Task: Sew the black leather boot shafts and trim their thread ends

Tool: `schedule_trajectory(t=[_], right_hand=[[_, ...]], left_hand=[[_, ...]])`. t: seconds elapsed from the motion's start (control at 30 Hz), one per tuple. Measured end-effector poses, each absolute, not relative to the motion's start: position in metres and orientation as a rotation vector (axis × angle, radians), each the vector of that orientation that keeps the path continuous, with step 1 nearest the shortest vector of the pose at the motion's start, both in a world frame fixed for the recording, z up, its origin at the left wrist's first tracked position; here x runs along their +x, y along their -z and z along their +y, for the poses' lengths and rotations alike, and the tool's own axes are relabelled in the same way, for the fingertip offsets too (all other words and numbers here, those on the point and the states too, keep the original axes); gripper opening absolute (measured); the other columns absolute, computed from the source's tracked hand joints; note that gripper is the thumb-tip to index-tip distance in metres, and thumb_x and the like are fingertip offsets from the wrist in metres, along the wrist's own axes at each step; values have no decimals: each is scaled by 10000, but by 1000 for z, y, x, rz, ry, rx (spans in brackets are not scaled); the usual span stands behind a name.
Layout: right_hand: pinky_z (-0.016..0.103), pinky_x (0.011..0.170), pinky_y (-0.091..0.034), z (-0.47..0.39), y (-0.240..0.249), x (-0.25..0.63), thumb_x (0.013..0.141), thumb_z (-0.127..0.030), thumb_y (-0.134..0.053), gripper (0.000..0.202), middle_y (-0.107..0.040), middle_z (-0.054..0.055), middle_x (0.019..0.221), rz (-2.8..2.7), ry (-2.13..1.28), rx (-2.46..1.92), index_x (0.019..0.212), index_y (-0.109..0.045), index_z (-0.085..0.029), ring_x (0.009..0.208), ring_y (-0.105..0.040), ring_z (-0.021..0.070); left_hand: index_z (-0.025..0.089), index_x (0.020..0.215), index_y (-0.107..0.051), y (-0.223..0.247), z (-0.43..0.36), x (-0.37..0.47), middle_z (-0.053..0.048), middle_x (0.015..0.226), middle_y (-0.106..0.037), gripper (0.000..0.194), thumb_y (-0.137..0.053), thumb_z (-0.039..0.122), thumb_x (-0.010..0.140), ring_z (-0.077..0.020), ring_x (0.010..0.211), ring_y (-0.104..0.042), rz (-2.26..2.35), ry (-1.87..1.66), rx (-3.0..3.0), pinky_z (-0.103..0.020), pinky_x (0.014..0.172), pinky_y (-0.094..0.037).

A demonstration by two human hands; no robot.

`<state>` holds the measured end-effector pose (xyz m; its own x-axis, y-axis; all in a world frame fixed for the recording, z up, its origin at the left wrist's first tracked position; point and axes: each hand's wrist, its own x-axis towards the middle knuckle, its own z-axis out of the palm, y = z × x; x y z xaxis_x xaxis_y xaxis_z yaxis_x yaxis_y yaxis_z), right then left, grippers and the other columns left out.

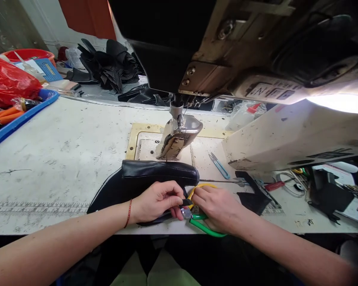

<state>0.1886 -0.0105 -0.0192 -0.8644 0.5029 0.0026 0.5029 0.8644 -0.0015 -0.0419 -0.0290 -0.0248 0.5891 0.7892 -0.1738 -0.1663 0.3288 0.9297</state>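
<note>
A black leather piece lies folded on the white table, just in front of the sewing machine's post. My left hand pinches a small black strip or edge of this material between thumb and fingers. My right hand is closed around the handles of scissors, one handle green and the other yellow. Their metal pivot shows close beside my left fingertips. The blades are largely hidden, so whether they touch the material cannot be made out.
The sewing machine's post stands behind the leather, its head overhanging. Blue thread snips and black scraps lie to the right. A blue tray stands at left; black cut pieces are piled at the back.
</note>
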Motion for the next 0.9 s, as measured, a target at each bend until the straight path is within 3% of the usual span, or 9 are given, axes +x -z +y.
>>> schedule_trajectory(t=[0.17,0.33,0.47,0.57,0.6,0.63,0.7,0.8,0.9], right_hand=[[322,595,-428,-21,22,169,806,-345,-621,173,-643,67,773,-3000,-33,-855,824,-623,-172,688,-595,215],[320,548,-402,-32,17,158,760,-312,-664,185,-665,81,773,-3032,2,-926,866,-654,-161,659,-608,231],[295,563,-402,-35,14,159,745,-259,-663,182,-699,76,832,-3055,-143,-1033,903,-670,-169,712,-642,225],[285,565,-394,-32,8,158,727,-231,-623,135,-691,61,803,-3032,-253,-1086,844,-659,-175,688,-638,205],[285,565,-388,-30,5,155,722,-221,-609,119,-684,57,790,-3021,-272,-1091,824,-651,-176,675,-632,199],[283,566,-382,-27,2,152,713,-211,-602,107,-680,53,783,-3012,-288,-1088,805,-642,-177,670,-627,194],[280,566,-365,-20,-6,143,685,-187,-603,100,-676,48,773,-3008,-308,-1062,782,-628,-181,664,-614,188],[275,555,-334,-11,-23,124,696,-175,-589,47,-655,43,727,-2962,-315,-1039,738,-602,-191,632,-573,178],[269,564,-333,-9,-41,111,782,-234,-531,80,-627,49,732,-2795,-329,-1082,733,-577,-192,613,-526,166]], left_hand=[[146,829,-546,17,-29,-51,-47,828,-694,361,-697,474,837,-151,732,-722,547,-786,924,-277,708,-567],[144,843,-562,20,-23,-51,-46,817,-680,311,-654,439,881,-162,745,-726,524,-858,1017,-294,728,-576],[155,933,-606,-8,-35,-67,-67,862,-706,193,-591,347,923,-172,783,-720,661,-849,1384,-309,762,-574],[223,1025,-600,-33,-71,-102,-50,931,-699,135,-608,289,908,-148,751,-676,981,-1123,1757,-301,750,-560],[241,1021,-568,-36,-85,-116,-47,930,-687,196,-655,340,876,-173,796,-668,1226,-1291,1789,-307,738,-556],[246,1101,-536,-35,-100,-129,-61,962,-679,383,-719,420,812,-206,840,-664,1458,-1291,1828,-326,738,-560],[249,1263,-481,-28,-123,-152,-83,1039,-679,637,-756,497,745,-255,897,-673,1751,-1077,1983,-347,720,-576],[276,1246,-523,-22,-140,-176,-48,1007,-682,325,-572,277,925,-199,864,-679,1901,-1050,2260,-287,726,-551],[280,1226,-558,-38,-144,-181,-13,898,-654,341,-536,123,925,-132,710,-626,2167,-1254,2348,-245,693,-502]])
